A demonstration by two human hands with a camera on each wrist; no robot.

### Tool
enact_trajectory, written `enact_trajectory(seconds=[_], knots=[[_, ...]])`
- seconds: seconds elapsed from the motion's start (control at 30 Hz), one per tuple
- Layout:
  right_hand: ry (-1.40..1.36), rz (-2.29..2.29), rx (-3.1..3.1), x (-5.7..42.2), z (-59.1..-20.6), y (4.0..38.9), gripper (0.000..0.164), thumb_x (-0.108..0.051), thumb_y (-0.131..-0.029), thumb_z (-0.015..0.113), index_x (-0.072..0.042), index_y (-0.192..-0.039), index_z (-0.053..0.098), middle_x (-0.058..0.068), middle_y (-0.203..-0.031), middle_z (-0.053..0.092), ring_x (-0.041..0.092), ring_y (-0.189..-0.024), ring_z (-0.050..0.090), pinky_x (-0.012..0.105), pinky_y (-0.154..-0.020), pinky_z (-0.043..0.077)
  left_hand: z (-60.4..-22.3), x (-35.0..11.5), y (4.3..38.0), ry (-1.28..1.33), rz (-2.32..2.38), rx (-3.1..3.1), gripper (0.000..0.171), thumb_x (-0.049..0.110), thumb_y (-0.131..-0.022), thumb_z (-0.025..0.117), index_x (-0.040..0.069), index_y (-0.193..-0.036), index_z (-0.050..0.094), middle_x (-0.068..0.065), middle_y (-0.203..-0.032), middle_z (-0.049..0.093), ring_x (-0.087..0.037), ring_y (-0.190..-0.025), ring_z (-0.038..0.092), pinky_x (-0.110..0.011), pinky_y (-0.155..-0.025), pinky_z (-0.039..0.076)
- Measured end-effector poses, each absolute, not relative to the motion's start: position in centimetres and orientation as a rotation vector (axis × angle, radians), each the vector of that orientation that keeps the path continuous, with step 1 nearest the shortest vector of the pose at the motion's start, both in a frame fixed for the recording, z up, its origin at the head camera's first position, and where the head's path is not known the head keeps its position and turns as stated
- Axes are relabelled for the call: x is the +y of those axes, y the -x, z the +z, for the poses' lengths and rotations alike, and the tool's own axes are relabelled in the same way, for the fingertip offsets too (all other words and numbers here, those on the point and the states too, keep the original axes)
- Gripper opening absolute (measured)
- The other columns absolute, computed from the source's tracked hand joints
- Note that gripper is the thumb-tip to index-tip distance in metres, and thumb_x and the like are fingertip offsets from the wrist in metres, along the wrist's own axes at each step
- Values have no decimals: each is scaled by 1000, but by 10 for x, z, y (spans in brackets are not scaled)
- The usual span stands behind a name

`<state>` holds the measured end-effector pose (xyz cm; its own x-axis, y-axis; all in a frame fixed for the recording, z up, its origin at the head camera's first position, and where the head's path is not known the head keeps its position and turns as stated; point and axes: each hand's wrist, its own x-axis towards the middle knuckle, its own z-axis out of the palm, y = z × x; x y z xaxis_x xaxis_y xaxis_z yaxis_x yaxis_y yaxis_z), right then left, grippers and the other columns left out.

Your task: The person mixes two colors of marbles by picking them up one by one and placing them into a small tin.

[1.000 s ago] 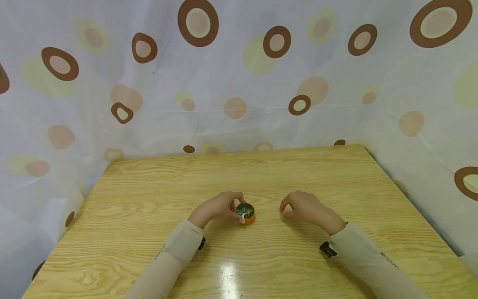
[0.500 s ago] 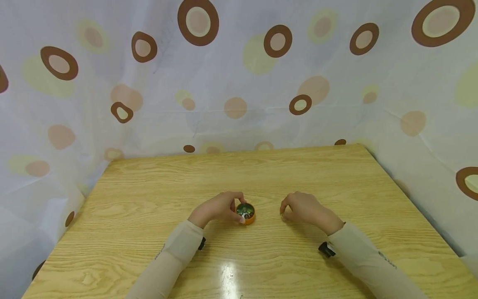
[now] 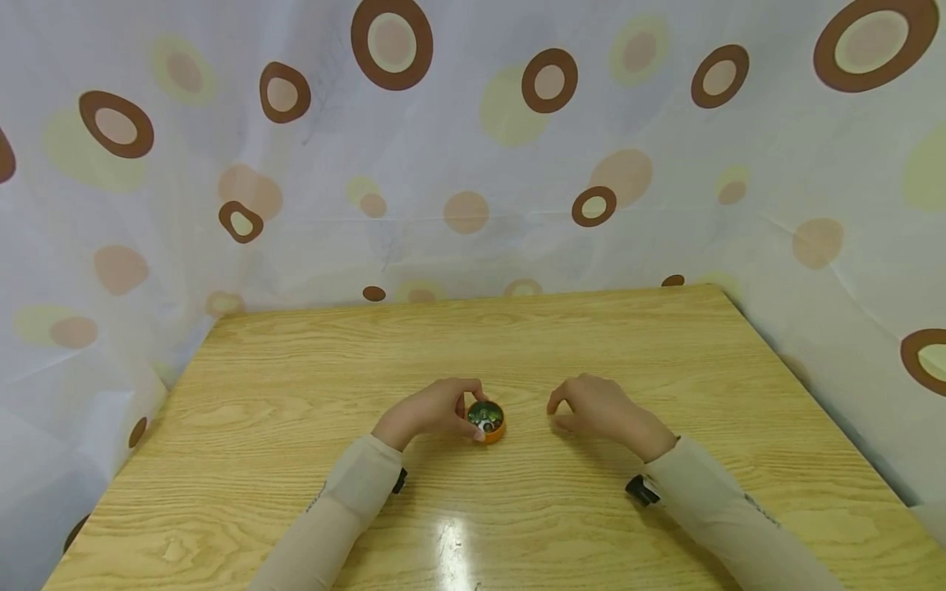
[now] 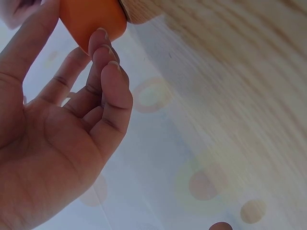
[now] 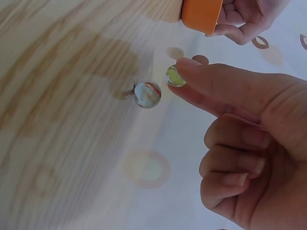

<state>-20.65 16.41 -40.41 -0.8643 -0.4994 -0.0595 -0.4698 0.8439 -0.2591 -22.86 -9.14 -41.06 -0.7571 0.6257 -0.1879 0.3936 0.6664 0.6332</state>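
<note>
A small round orange bowl point(image 3: 493, 438) stands on the wooden table, with several glass marbles point(image 3: 484, 416) inside it. My left hand point(image 3: 434, 412) holds it from the left, thumb and index finger at its sides; the left wrist view shows the orange wall point(image 4: 91, 21) between them. To the right of the bowl, my right hand point(image 3: 602, 410) is low over the table. Seen from the right wrist, its thumb and index finger pinch a clear marble with a yellow-green swirl point(image 5: 175, 76). Beside those fingertips, a marble with white and red swirls point(image 5: 147, 94) lies on the tabletop.
The light wood table point(image 3: 355, 353) extends around both hands. Behind it and along its sides hangs a white sheet point(image 3: 458, 156) with brown, pink and yellow round patterns. A black device point(image 3: 641, 491) shows under the right sleeve.
My right hand has shifted slightly to the left, towards the bowl. The left hand and the bowl stay where they were.
</note>
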Motion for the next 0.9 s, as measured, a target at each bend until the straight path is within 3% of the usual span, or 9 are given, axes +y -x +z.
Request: enact_trajectory(seconds=[0.13,0.37,0.57,0.9], knots=[[759,-390,2897,160,-403,207,12,-23,-79,67,-17,-89,69,2,-90,65,6,-55,48,26,-47,38,-410,-91,228,-796,822,2489,41,27,-71,74,13,-105,54,-2,-69,52,-15,-60,46,-26,-54,38],[789,-417,2916,151,-399,206,17,-24,-80,65,-16,-95,68,-7,-65,59,3,-40,44,24,-41,36,-408,-91,228,-799,794,2512,42,28,-70,74,14,-105,55,-1,-69,52,-13,-60,47,-25,-54,39],[859,-453,2941,140,-396,207,20,-25,-80,66,-16,-97,67,0,-77,65,3,-39,42,23,-40,35,-409,-90,228,-784,784,2507,43,29,-70,74,14,-104,55,-1,-68,53,-13,-59,47,-24,-53,39],[1012,-421,2960,118,-391,209,20,-27,-80,66,-17,-97,67,0,-81,66,3,-52,46,21,-45,37,-411,-90,229,-779,777,2506,42,30,-70,74,14,-103,54,-1,-68,53,-13,-59,47,-24,-53,39]])
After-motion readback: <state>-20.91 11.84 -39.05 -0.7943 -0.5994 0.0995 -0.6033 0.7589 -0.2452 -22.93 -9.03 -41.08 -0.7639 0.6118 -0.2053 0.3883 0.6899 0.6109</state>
